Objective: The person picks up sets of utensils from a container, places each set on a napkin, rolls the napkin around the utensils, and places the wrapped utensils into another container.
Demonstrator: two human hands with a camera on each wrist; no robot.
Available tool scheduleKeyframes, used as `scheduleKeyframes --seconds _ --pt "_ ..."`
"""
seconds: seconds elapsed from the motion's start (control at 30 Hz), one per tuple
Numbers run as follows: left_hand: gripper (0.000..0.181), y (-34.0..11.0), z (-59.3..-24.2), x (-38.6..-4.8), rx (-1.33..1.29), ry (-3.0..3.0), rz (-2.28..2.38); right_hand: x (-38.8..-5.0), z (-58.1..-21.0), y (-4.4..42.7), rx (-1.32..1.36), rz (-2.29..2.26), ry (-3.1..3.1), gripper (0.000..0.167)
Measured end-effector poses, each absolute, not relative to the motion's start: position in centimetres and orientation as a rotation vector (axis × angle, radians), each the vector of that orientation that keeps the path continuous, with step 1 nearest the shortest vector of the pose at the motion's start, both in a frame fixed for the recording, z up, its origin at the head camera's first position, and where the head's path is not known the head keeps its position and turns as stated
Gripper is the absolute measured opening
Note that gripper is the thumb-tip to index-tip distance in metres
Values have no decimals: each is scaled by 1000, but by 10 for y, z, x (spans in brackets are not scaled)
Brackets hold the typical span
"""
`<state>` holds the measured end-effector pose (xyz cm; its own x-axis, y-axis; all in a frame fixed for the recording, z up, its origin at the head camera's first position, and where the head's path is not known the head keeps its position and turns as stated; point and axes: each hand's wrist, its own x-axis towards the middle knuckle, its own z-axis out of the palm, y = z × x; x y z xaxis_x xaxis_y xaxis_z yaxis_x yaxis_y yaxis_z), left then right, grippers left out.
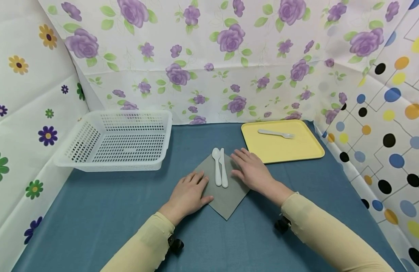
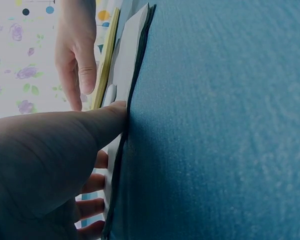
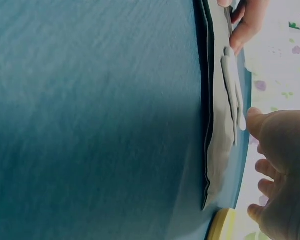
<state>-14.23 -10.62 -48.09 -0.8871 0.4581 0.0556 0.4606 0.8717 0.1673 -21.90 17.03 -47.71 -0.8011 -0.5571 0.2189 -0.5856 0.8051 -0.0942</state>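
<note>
Grey cloth (image 1: pixel 228 200) beneath spoon (image 1: pixel 217 168), knife (image 1: pixel 223 170) (left hand (image 1: pixel 188 192) touching it).

With the napkin (image 1: pixel 227 202) as my dial's centre, I have the spoon (image 1: pixel 217 167) and knife (image 1: pixel 223 167) on it, spoon at the knife's nine o'clock, the left hand (image 1: pixel 189 192) at the napkin's nine o'clock edge and the right hand (image 1: pixel 251 170) at its two. Through the head feed I find the basket (image 1: pixel 124 166) at ten o'clock, the tray (image 1: pixel 280 151) around two with the fork (image 1: pixel 275 133) on it, and the curtain (image 1: pixel 206 53) behind at twelve.
</note>
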Motion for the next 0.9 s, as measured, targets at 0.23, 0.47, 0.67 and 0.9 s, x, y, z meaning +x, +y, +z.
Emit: scheduleKeyframes --seconds 0.23,0.47,0.67,0.9 --pt "65 -106 -478 -141 -733 -3036 -266 -225 -472 176 870 198 -2818 68" --pt "67 -105 -479 -140 -726 -3048 -243 -230 -469 184 847 189 -2846 69" --pt "66 -105 -478 -140 -732 -3043 -241 -235 -467 190 798 192 -2872 69" --pt "65 -105 -478 -140 -740 -3036 -245 -246 -471 197 750 185 -2909 68"
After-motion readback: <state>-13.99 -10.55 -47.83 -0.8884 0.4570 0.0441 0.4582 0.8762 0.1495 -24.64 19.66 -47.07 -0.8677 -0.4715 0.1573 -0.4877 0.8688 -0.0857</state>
